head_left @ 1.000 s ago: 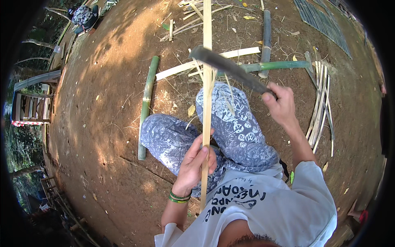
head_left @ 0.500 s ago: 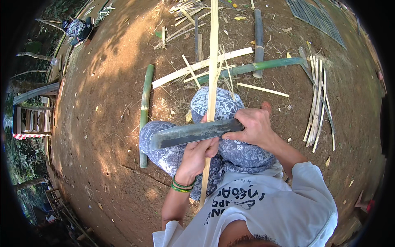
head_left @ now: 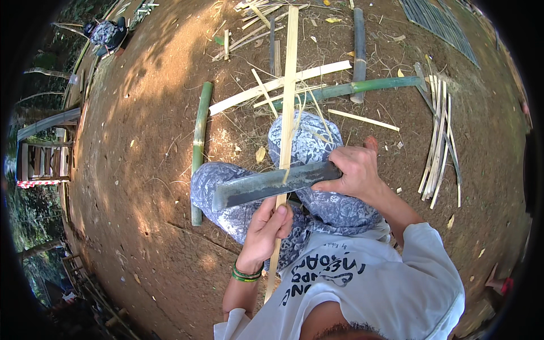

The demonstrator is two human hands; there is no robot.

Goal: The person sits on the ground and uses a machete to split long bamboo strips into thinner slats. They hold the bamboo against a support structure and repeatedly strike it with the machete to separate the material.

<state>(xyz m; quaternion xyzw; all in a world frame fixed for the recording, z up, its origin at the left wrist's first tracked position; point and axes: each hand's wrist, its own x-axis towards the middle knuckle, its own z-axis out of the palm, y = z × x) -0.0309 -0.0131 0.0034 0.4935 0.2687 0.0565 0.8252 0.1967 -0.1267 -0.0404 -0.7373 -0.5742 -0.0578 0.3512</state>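
Note:
A long pale bamboo strip (head_left: 290, 85) runs from in front of my knees back toward my shirt. Below the blade, my left hand (head_left: 269, 225) is closed around this strip, thumb on top. My right hand (head_left: 354, 170) grips the handle end of a broad dark machete (head_left: 266, 184), and most of the handle is hidden in the fist. The blade lies crosswise over the strip, its squared tip pointing left above my left knee. Thin curled shavings (head_left: 311, 105) hang beside the strip over my right knee.
A green bamboo pole (head_left: 199, 141) lies left of my knees; another (head_left: 374, 85) crosses ahead with a split pale slat (head_left: 243, 101). Several thin strips (head_left: 436, 141) lie to the right. A slatted bamboo panel (head_left: 439, 28) is at far right. Another person (head_left: 106, 35) sits far left.
My left hand has slid down the strip, from under the blade to below it. The strip's far end has drawn nearer. The machete stays across it, shifted slightly right.

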